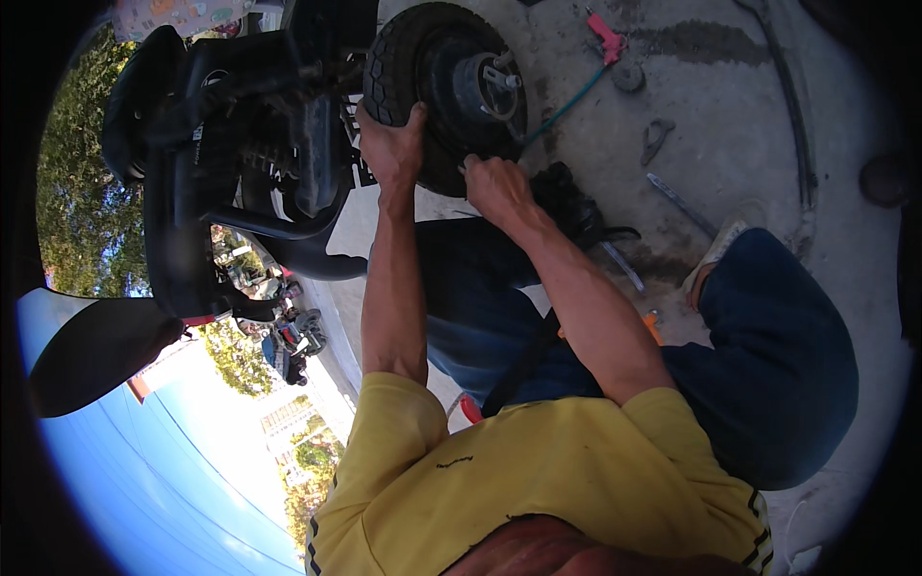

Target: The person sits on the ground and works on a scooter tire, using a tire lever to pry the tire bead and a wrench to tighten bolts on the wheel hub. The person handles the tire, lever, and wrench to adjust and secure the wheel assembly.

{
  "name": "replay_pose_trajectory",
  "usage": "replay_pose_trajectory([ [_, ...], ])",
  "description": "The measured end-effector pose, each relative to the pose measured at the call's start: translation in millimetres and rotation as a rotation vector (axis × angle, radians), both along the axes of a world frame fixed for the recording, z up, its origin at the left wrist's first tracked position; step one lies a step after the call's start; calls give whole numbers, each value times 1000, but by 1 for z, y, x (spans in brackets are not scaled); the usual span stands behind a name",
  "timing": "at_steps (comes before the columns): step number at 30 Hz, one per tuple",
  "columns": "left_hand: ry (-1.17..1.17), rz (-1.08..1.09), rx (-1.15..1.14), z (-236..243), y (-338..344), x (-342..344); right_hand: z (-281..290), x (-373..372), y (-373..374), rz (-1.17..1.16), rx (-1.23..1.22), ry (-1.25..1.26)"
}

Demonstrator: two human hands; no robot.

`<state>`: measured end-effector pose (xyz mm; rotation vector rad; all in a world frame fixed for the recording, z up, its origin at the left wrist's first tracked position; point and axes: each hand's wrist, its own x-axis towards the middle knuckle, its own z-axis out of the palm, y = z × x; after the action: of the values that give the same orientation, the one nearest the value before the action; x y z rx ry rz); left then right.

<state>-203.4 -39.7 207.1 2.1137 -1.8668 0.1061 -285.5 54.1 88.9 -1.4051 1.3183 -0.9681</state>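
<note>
A wheel with a black treaded tyre (393, 67) and a round metal hub (488, 84) stands in front of me, beside a black scooter (182, 163). My left hand (392, 146) grips the tyre's near left edge, thumb on the sidewall and fingers round the tread. At the tyre's near right edge is my right hand (499, 189), its fingers curled closed. Whatever lies in those fingers is hidden by the hand itself. Just right of it, a dark crumpled bundle (569, 204) rests on the ground.
On the concrete to the right lie a pink air gun (607, 40) with a teal hose (569, 104), a small grey hand tool (657, 140), a metal bar (680, 204) and another metal bar (624, 268). A long black hose (795, 115) runs farther right. My bent knee occupies the right side.
</note>
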Motion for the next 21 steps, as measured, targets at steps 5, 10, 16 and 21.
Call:
replay_pose_trajectory([
  [5,-48,19,37,2,-10,-2,-3,0,4,11,7,-4],
  [10,-3,50,120,19,-12,-10,7,-12,-2,46,125,-157],
  [16,95,-9,-23,-19,43,3,-1,-19,-5,-6,113,-58],
  [21,159,0,-17,-17,40,-1,-15,6,-11,21,-115,139],
])
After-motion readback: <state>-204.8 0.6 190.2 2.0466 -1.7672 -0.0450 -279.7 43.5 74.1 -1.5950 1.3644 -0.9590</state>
